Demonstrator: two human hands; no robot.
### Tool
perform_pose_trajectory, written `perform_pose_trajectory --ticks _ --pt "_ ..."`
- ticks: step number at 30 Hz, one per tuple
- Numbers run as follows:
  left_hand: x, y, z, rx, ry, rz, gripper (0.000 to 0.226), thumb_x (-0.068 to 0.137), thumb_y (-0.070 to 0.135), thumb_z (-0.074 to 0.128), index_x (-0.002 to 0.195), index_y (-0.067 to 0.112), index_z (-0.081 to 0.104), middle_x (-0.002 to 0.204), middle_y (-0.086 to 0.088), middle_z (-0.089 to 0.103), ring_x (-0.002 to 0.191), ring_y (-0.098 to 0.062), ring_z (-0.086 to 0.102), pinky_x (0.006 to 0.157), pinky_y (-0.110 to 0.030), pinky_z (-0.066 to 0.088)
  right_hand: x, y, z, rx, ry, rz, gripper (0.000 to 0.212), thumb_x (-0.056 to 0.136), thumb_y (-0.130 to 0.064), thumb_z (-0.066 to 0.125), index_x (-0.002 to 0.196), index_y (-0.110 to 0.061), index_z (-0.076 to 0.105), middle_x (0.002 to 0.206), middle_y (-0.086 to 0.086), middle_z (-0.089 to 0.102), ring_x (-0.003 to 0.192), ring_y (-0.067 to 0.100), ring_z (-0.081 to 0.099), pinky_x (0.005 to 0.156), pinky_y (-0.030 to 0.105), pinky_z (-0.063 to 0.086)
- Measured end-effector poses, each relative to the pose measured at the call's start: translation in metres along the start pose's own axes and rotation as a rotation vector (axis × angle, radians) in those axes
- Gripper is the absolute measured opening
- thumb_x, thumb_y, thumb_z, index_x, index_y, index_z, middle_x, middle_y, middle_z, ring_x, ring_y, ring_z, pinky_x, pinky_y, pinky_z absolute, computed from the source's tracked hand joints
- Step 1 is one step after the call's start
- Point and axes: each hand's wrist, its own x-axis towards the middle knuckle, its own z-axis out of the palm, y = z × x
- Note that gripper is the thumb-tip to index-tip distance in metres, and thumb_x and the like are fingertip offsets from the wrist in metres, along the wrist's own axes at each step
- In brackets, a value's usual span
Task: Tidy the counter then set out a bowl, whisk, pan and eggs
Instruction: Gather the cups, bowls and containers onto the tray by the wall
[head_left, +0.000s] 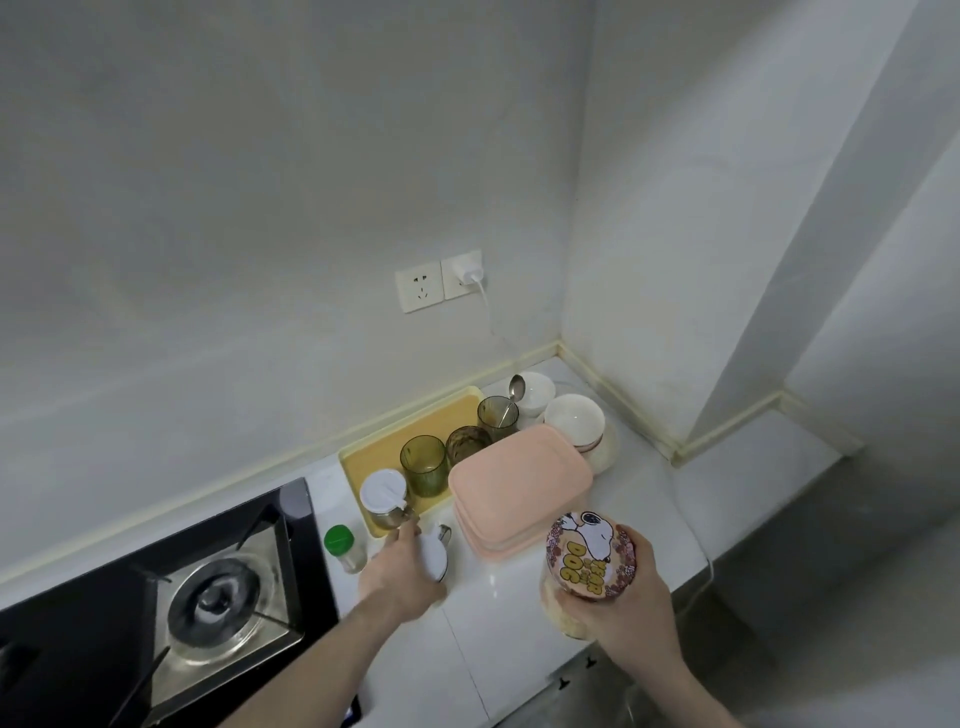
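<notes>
White tabletop (519, 613) beside a black gas hob (171, 587): the left hand (402, 569) curls round a white-lidded shaker (434, 556) near the front of a yellow tray (363, 457), while the right hand (631, 592) grips a jar with a cartoon-dog lid (589, 556) above the tabletop's front edge. Green glasses (423, 465) stand on the tray; pink lidded boxes (519, 488) and white bowls (574, 418) sit just beside it toward the corner.

Pink lidded boxes (519, 493), yellow tray (374, 452), green-capped bottle (340, 543), green glasses (423, 465), cartoon-dog jar lid (589, 556)
</notes>
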Motion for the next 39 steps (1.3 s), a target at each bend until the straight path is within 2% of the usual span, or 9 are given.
perform_pose_trajectory --ticks 5,11,15,19,22,25,30,35,39 --pt "0.018 0.002 0.002 0.051 -0.008 0.012 0.09 0.063 0.041 0.079 0.14 0.027 0.034 0.136 0.006 0.052 0.106 -0.026 0.066 0.079 -0.037 0.057 0.019 0.008 0.002 -0.014 0.058 0.061 0.094 0.046 -0.043 0.096 0.124 -0.039 0.045 0.102 -0.023 0.068 0.094 -0.002 0.065 0.089 0.03 0.056" --pt "0.035 0.002 0.011 0.038 -0.018 0.021 0.082 0.066 0.036 0.078 0.136 0.025 0.036 0.135 0.002 0.05 0.105 -0.027 0.065 0.074 -0.037 0.055 0.036 0.018 0.005 -0.032 0.153 0.099 0.095 0.049 -0.043 0.097 0.126 -0.035 0.041 0.099 -0.021 0.062 0.09 0.009 0.063 0.081 0.027 0.051" --pt "0.042 0.004 0.01 0.05 -0.005 0.039 0.075 0.069 0.037 0.079 0.128 0.021 0.035 0.132 -0.002 0.051 0.108 -0.029 0.064 0.077 -0.037 0.053 0.05 0.023 0.003 -0.019 0.211 0.156 0.099 0.05 -0.043 0.098 0.129 -0.032 0.041 0.106 -0.012 0.063 0.095 0.015 0.062 0.084 0.033 0.053" --pt "0.04 0.003 0.009 0.076 0.017 0.077 0.07 0.073 0.039 0.079 0.125 0.021 0.035 0.133 -0.001 0.045 0.113 -0.028 0.061 0.077 -0.036 0.052 0.063 0.023 0.0 0.012 0.28 0.194 0.091 0.055 -0.034 0.097 0.126 -0.03 0.041 0.104 -0.008 0.062 0.092 0.016 0.06 0.082 0.031 0.048" --pt "0.032 -0.003 0.012 0.076 0.089 0.144 0.071 0.079 0.044 0.072 0.135 0.024 0.034 0.14 0.004 0.038 0.126 -0.024 0.051 0.082 -0.035 0.051 0.073 0.024 -0.003 0.028 0.3 0.203 0.091 0.058 -0.027 0.097 0.129 -0.025 0.041 0.102 -0.007 0.059 0.093 0.017 0.056 0.085 0.032 0.048" --pt "0.02 -0.014 0.018 0.103 0.125 0.225 0.078 0.081 0.043 0.066 0.149 0.027 0.03 0.156 0.007 0.025 0.141 -0.02 0.034 0.103 -0.035 0.048 0.084 0.025 -0.002 0.047 0.334 0.202 0.09 0.058 -0.024 0.097 0.129 -0.021 0.042 0.101 -0.007 0.059 0.092 0.017 0.057 0.084 0.03 0.046" --pt "0.006 -0.028 0.029 0.151 0.012 0.248 0.087 0.085 0.041 0.062 0.159 0.024 0.018 0.168 0.007 0.006 0.155 -0.018 0.011 0.117 -0.034 0.036 0.102 0.029 0.009 0.099 0.357 0.236 0.098 0.054 -0.036 0.098 0.13 -0.023 0.037 0.109 -0.001 0.063 0.097 0.021 0.063 0.084 0.033 0.051" --pt "0.006 -0.033 0.027 0.244 -0.025 0.298 0.092 0.088 0.037 0.061 0.161 0.023 0.009 0.169 0.008 -0.002 0.156 -0.014 0.001 0.116 -0.032 0.038 0.117 0.038 0.014 0.071 0.331 0.236 0.102 0.054 -0.034 0.098 0.133 -0.022 0.034 0.112 0.001 0.062 0.097 0.022 0.062 0.087 0.038 0.055" --pt "0.006 -0.033 0.025 0.336 -0.076 0.325 0.101 0.088 0.038 0.061 0.161 0.019 -0.005 0.168 0.006 -0.017 0.156 -0.016 -0.009 0.115 -0.033 0.04 0.123 0.043 0.019 0.109 0.353 0.251 0.102 0.057 -0.025 0.098 0.136 -0.017 0.034 0.113 0.001 0.059 0.099 0.023 0.061 0.085 0.032 0.048"
